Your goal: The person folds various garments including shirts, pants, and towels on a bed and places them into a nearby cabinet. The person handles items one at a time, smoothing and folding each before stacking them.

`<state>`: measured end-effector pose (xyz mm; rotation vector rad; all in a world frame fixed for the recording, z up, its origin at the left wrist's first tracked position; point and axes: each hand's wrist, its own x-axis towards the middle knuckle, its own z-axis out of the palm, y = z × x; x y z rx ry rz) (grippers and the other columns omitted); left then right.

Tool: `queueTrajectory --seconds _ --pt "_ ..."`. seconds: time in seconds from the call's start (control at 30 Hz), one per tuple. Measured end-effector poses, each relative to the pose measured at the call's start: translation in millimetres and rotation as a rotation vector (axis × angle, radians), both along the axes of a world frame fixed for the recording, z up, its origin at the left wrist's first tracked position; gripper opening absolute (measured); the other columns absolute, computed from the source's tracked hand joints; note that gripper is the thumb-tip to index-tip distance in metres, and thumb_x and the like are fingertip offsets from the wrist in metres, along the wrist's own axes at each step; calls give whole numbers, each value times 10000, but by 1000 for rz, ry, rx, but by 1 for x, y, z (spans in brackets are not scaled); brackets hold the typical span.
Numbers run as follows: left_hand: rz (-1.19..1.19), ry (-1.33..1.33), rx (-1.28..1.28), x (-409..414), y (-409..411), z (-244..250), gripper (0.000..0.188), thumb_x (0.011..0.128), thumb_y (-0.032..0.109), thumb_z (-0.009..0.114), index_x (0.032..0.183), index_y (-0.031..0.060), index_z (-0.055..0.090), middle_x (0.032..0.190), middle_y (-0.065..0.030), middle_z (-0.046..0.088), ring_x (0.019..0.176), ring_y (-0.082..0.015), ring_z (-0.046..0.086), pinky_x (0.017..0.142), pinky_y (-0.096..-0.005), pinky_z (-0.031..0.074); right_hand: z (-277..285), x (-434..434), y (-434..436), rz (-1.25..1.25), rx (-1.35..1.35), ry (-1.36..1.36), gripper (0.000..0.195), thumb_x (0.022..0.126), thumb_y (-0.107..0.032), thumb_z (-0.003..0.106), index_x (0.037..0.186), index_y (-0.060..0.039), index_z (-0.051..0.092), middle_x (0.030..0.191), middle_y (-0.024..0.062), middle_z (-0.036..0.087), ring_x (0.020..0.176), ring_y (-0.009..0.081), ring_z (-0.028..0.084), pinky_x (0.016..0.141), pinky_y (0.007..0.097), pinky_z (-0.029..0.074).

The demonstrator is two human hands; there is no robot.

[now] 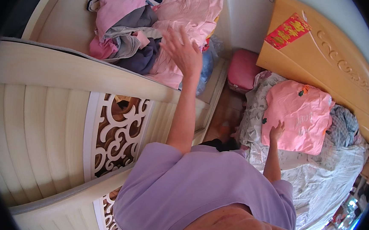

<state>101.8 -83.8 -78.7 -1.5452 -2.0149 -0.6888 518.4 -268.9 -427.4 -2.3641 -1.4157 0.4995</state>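
My left hand [183,55] is spread in front of a pale pink garment [188,9] inside an open wardrobe [62,20]. Nothing is in its grasp, and contact with the cloth cannot be judged. Left of it lies a heap of clothes: a pink top [123,8] bearing writing, grey cloth [126,48] and dark blue cloth [143,59]. On the bed [321,179], a salmon-pink garment [300,116] with printed writing is laid out. My right hand [277,131] hovers by or rests on its near left part, fingers apart and holding nothing.
Clear blue plastic [207,65] sits at the wardrobe's right end. A slatted door with white scroll latticework [122,136] borders the left. A pinkish-red padded stool [243,69] stands between wardrobe and wooden headboard [324,44]. Grey checked cloth [344,126] lies beside the salmon garment.
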Motion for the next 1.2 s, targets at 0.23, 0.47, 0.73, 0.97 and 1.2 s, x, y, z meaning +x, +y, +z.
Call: queueTrajectory --seconds 0.23,0.47,0.73,0.97,1.2 --pt "147 -18 -294 -43 25 -60 579 857 423 593 1360 181 441 1366 -204 437 1222 -443 425 998 -578 347 -48 50 51 39 -248 51 821 712 -173 684 1453 -140 334 1516 229 214 1387 440 199 1133 486 222" --pt "120 35 -408 -52 9 -58 603 873 419 567 1410 203 397 1400 -213 415 1253 -464 388 1011 -596 326 -114 81 86 366 -579 125 763 688 -255 767 1364 -87 454 1438 248 360 1278 454 394 1027 528 383" --pt "285 -550 -748 -77 58 7 372 877 286 565 1171 58 576 1291 -228 507 1151 -420 496 950 -470 417 -49 26 196 582 -1075 434 292 797 -275 670 903 -3 677 883 191 673 794 367 650 712 425 539" --pt "118 114 111 -102 154 85 486 757 93 683 1226 83 558 1346 -201 442 1219 -399 428 1008 -484 358 130 -152 325 1278 -119 553 238 896 -212 542 935 12 614 914 219 634 825 397 604 705 446 469" --pt "540 345 29 -208 156 124 384 672 105 679 1053 115 641 1111 -161 573 1075 -359 514 950 -492 384 291 -274 388 1210 -105 1162 234 932 -139 552 1107 4 612 923 102 670 872 147 611 785 291 477"
